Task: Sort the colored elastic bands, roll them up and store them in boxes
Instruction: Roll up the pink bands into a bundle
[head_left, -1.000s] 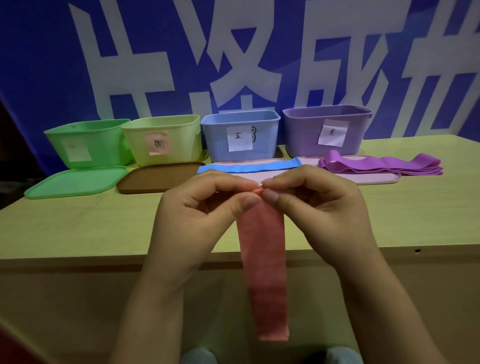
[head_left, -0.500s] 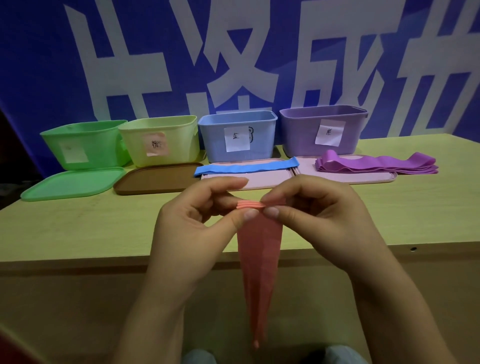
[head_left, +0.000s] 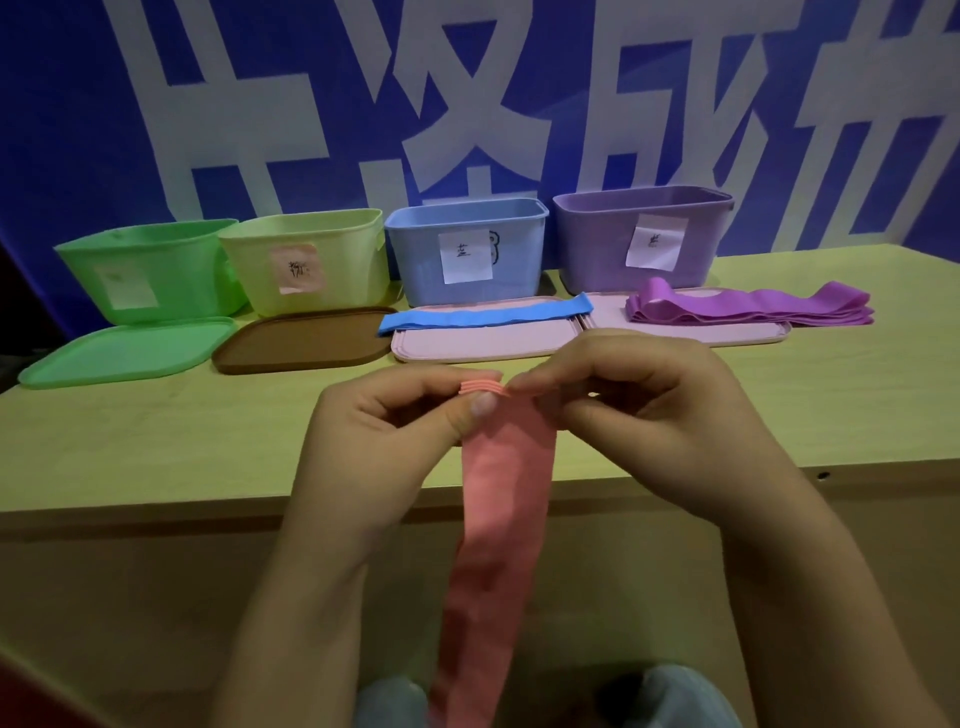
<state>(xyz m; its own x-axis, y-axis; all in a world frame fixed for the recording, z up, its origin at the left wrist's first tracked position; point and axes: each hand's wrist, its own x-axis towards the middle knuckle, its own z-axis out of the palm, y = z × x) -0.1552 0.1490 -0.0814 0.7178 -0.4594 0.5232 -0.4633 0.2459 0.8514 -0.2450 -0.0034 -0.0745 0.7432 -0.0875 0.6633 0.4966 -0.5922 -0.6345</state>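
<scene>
Head view, both hands (head_left: 519, 431) pinching pink band (head_left: 498, 519)

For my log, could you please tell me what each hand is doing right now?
Left hand: pinching the rolled top of the pink elastic band.
Right hand: pinching the same roll from the other side.

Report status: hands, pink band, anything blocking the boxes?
Both hands, left and right, pinch the pink band at its top; a small roll started, the rest hanging. Boxes open, lids off. Nothing in the way.
</scene>
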